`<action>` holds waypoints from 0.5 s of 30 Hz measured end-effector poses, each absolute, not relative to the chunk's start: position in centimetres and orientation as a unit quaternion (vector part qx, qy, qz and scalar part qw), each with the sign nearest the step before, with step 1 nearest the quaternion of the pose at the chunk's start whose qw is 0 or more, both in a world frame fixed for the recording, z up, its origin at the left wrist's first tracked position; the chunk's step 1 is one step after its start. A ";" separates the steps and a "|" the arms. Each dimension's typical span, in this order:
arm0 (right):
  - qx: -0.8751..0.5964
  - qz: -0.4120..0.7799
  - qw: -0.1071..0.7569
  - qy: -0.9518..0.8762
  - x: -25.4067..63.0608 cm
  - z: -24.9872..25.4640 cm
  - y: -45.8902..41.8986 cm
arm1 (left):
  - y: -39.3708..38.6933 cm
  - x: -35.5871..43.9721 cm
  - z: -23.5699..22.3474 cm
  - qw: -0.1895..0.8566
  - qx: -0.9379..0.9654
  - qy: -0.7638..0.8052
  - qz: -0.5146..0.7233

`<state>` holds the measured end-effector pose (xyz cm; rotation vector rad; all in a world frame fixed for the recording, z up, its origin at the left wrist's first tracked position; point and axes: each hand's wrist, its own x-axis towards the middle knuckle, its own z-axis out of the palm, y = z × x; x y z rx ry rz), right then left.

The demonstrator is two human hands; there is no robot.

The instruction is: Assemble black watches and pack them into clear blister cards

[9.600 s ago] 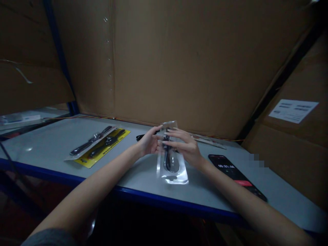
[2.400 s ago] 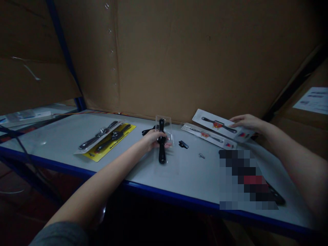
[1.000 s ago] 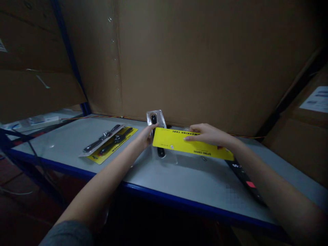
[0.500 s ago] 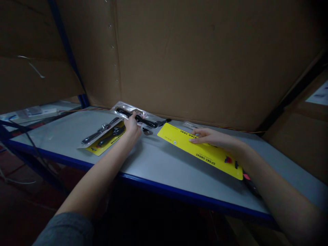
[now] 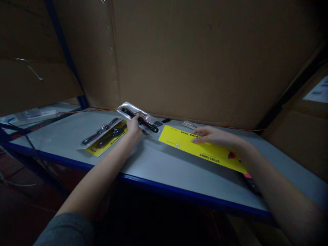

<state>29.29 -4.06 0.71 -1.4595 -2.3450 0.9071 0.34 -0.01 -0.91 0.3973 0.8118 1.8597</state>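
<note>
My left hand [image 5: 134,127] is closed on a clear plastic blister shell [image 5: 127,106] with a black spokeshave [image 5: 147,124] inside it, raised over the table. Between thumb and fingers, my right hand [image 5: 208,134] grips a yellow backing card [image 5: 188,146] printed "SPOKE SHAVE". The card is held flat and tilted above the table, its near right end partly behind my wrist. Left of my left hand, a packaged spokeshave [image 5: 101,131] in clear plastic and yellow card lies on the table, and a second dark tool [image 5: 112,136] shows on the card.
The grey tabletop [image 5: 159,167] has a blue front edge [image 5: 179,192]. Cardboard panels [image 5: 200,61] stand behind it. Dark objects [image 5: 166,120] and clear plastic [image 5: 188,124] lie at the back. A black item [image 5: 251,184] lies by my right forearm, and wires [image 5: 99,110] run along the back.
The blister shell in my left hand has shifted slightly right and tilted more steeply. The yellow card in my right hand has moved slightly right.
</note>
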 end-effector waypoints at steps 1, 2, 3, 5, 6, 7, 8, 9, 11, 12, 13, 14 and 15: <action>-0.498 0.320 0.119 -0.797 29.3 0.8 -4.1 | 0.1 0.3 -1.0 0.507 0.163 0.340 0.775; -0.495 0.329 0.123 -0.795 29.2 0.8 -4.1 | 0.1 0.2 -1.0 0.499 0.163 0.342 0.779; -0.490 0.337 0.131 -0.793 29.2 0.7 -4.2 | 0.2 0.2 -1.0 0.491 0.163 0.344 0.784; -0.478 0.347 0.153 -0.792 28.8 0.4 -4.2 | 0.2 0.4 -1.0 0.487 0.168 0.340 0.787; -0.476 0.349 0.167 -0.790 28.4 0.2 -4.2 | 0.1 0.5 -1.0 0.489 0.169 0.337 0.786; -0.478 0.352 0.181 -0.784 28.0 -0.1 -4.3 | 0.0 0.7 -0.9 0.494 0.172 0.336 0.783; -0.483 0.358 0.195 -0.775 27.4 -0.5 -4.4 | -0.2 1.0 -0.9 0.501 0.179 0.336 0.777; -0.489 0.370 0.207 -0.762 26.8 -0.8 -4.5 | -0.4 1.3 -0.9 0.511 0.193 0.338 0.766; -0.498 0.408 0.232 -0.729 25.4 -1.6 -4.9 | -1.1 2.2 -0.9 0.540 0.249 0.346 0.726; -0.497 0.430 0.245 -0.713 24.7 -1.9 -5.1 | -1.5 2.6 -0.9 0.559 0.293 0.347 0.694; -0.493 0.453 0.257 -0.696 24.2 -2.2 -5.3 | -2.0 3.1 -1.0 0.576 0.338 0.344 0.660; -0.490 0.472 0.267 -0.682 23.7 -2.4 -5.4 | -2.4 3.5 -1.0 0.585 0.378 0.338 0.633; -0.486 0.487 0.273 -0.672 23.3 -2.6 -5.5 | -2.9 3.9 -1.1 0.593 0.411 0.331 0.608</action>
